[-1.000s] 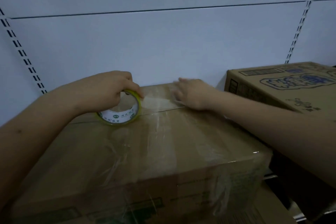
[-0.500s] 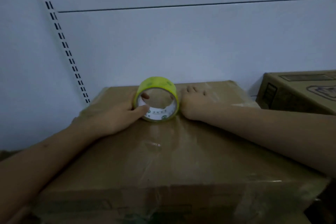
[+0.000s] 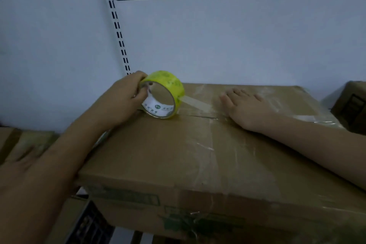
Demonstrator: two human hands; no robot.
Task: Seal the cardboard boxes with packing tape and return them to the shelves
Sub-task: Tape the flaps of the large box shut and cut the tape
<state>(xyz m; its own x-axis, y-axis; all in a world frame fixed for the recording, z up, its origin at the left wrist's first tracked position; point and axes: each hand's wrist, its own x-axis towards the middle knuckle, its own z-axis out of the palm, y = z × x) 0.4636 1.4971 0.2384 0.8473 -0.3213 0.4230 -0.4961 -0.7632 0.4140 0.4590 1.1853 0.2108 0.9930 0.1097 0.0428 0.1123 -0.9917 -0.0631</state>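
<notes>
A: Where's the roll?
B: The tape roll [image 3: 162, 95] stands on edge on top of the box [image 3: 198, 154], a little left of centre in the frame, near the box's far edge

A: Who's holding it?
B: The left hand [image 3: 122, 103]. Its fingers curl over the yellow rim and the thumb hooks into the core, so it grips the roll from the left

A: And the tape itself?
B: A clear strip [image 3: 195, 103] runs from the roll rightward, down onto the lid along the flap seam [image 3: 202, 115]

A: The other hand?
B: The right hand [image 3: 247, 109] lies flat on the lid at centre right, fingers straight and slightly spread, pointing to the far edge, pressing at the strip's end

A: Anything around it?
B: Another box [image 3: 352, 105] at the right edge, cardboard [image 3: 23, 144] at lower left, a slotted rail [image 3: 116, 25] on the white wall [image 3: 237, 41] at upper left
</notes>
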